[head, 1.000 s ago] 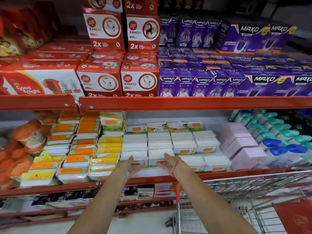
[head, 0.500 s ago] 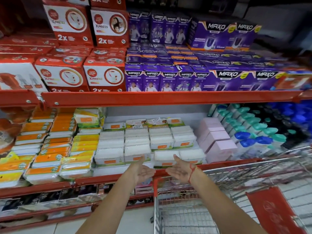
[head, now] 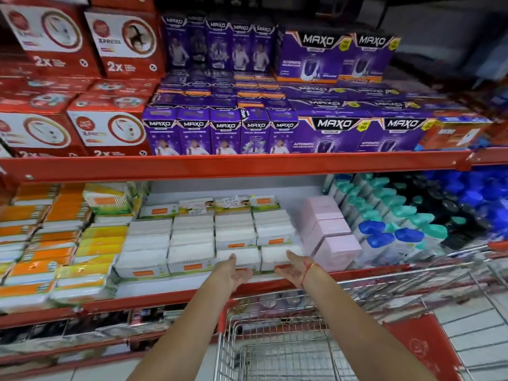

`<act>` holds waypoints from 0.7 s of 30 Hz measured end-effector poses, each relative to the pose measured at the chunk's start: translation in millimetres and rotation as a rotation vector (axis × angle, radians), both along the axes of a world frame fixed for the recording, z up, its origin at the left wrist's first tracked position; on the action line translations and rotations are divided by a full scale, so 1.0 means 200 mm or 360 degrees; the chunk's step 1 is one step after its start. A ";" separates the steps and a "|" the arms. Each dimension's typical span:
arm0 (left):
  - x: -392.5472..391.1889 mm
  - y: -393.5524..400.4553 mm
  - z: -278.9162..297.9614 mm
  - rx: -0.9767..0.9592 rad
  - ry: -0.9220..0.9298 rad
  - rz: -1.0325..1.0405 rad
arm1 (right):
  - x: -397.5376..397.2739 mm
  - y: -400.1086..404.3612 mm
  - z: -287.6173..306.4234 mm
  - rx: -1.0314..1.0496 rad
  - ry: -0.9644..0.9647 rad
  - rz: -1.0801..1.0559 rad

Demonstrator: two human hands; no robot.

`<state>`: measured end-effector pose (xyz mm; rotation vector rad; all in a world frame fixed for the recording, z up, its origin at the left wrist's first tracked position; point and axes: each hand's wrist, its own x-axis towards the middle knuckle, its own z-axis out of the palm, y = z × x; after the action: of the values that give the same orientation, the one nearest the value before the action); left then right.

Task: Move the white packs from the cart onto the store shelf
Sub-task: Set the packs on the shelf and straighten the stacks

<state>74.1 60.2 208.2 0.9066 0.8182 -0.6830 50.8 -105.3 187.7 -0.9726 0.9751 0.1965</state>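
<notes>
Several white packs [head: 192, 243] with orange labels lie stacked in rows on the red-edged store shelf [head: 178, 294]. My left hand [head: 233, 272] and my right hand [head: 292, 269] hover palms up at the shelf's front edge, fingers apart, holding nothing. They sit just in front of the two lowest front packs [head: 277, 257], and I cannot tell whether the fingertips touch them. The wire cart [head: 275, 350] stands below my arms; the part of its basket I see holds no packs.
Orange and yellow packs [head: 68, 248] fill the shelf's left side. Pink boxes [head: 330, 237] and blue- and teal-capped bottles [head: 398, 224] stand to the right. Red and purple boxes [head: 247, 130] load the upper shelf. A red cart flap [head: 423, 350] sits at the lower right.
My view has swung to the right and the cart has come further into view. Both hands have drawn back from the white packs to the shelf edge, staying open.
</notes>
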 end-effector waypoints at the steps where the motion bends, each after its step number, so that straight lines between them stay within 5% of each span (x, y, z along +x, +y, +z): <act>1: 0.02 0.00 0.00 0.0020 -0.0006 0.0006 | 0.02 0.01 0.01 -0.0005 0.0005 0.0015; 15: 0.10 0.01 0.01 0.0057 -0.0035 -0.0193 | 0.14 -0.03 -0.02 -0.0052 0.0025 0.0082; 18: 0.08 0.07 0.01 0.0116 -0.0138 -0.0370 | 0.11 -0.02 -0.01 -0.0504 0.0167 0.0453; 21: 0.05 0.22 0.05 0.0342 -0.0408 -0.0616 | 0.09 0.09 0.02 -0.1427 0.0135 0.0839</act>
<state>85.0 104.3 219.2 1.3385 0.4950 -0.8018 67.9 -88.0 192.5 -2.0601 0.8631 0.2428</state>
